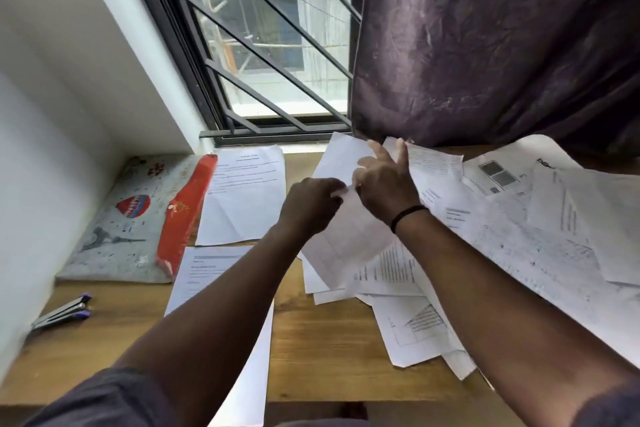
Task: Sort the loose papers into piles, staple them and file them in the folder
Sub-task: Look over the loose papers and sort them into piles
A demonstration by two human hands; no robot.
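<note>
Sorting stage. Left hand [311, 205] pinching near edge of loose sheet [343, 236] atop unsorted heap [519, 236], mid-table [311, 340]; right hand [384, 184] fingers spread, relaxed. Lift one sheet only, read heading, match to left-side piles [242, 198]. Stapler [62, 314], folder [138, 218] untouched.

Wooden desk [332, 340] below barred window [263, 45], purple curtain [502, 45], white wall [52, 97].

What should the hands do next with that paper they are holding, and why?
Probably carry the sheet left onto one of the two papers laid apart there. The left hand pinches it and the right hand touches it above the messy heap, so it looks picked for sorting.
</note>
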